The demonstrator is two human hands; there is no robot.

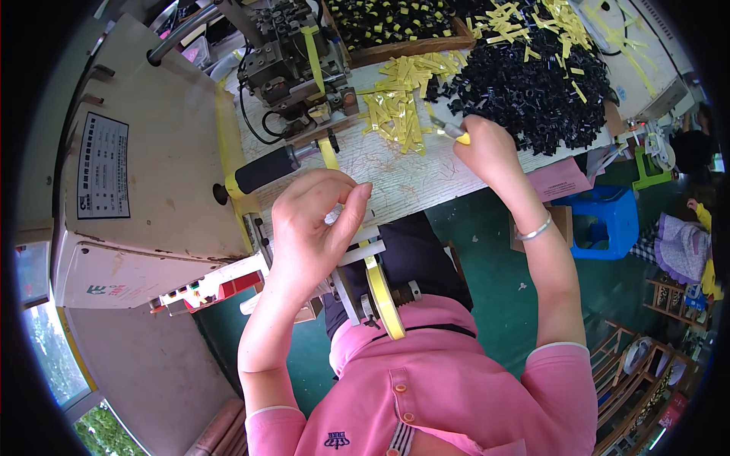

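My right hand is closed around a small silver tool with a yellow handle. Its metal tip points toward a heap of cut yellow tape strips on the worktop. In front of the machine, my left hand has curled fingers with the thumb near the index finger. What it pinches, if anything, is hidden. Just beyond it are a black foam-covered handle and a yellow tape leading up to the metal press head. A roll of yellow tape hangs on a spindle by my lap.
A large pile of small black parts covers the worktop's right side. Behind stands a wooden tray of black-and-yellow pieces. The machine's pale housing fills the left. A blue stool stands on the green floor, with another person at far right.
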